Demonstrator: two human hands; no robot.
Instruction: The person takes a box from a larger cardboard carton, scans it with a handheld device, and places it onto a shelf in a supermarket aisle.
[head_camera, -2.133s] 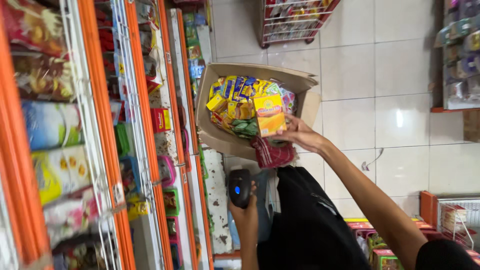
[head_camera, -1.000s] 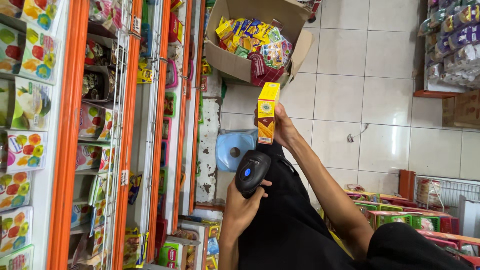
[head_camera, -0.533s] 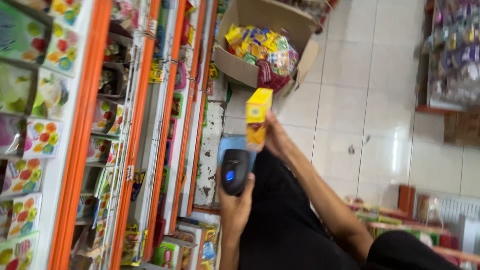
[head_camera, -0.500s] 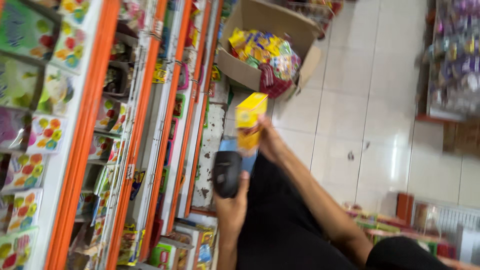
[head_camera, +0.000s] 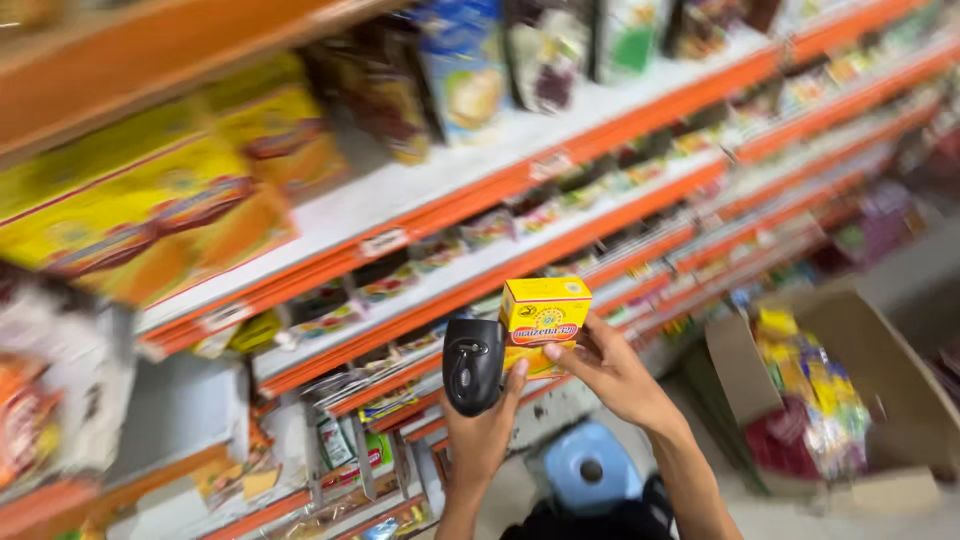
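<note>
My right hand (head_camera: 618, 372) holds a small yellow carton with a red band (head_camera: 544, 317) up in front of the shelves. My left hand (head_camera: 478, 436) grips a black hand-held scanner (head_camera: 472, 365), its head right beside the carton's left edge. The two hands sit close together at the centre of the view, thumb of the left hand reaching toward the carton's bottom.
Orange-edged white shelves (head_camera: 470, 190) packed with snack packets and yellow boxes run across the view. An open cardboard box (head_camera: 850, 400) of colourful packets stands on the tiled floor at right. A blue plastic stool (head_camera: 590, 470) is below my hands.
The view has swung round toward the shelves. My right hand took the yellow carton from the cardboard box and brought it next to the scanner, now raised together before the shelves.
</note>
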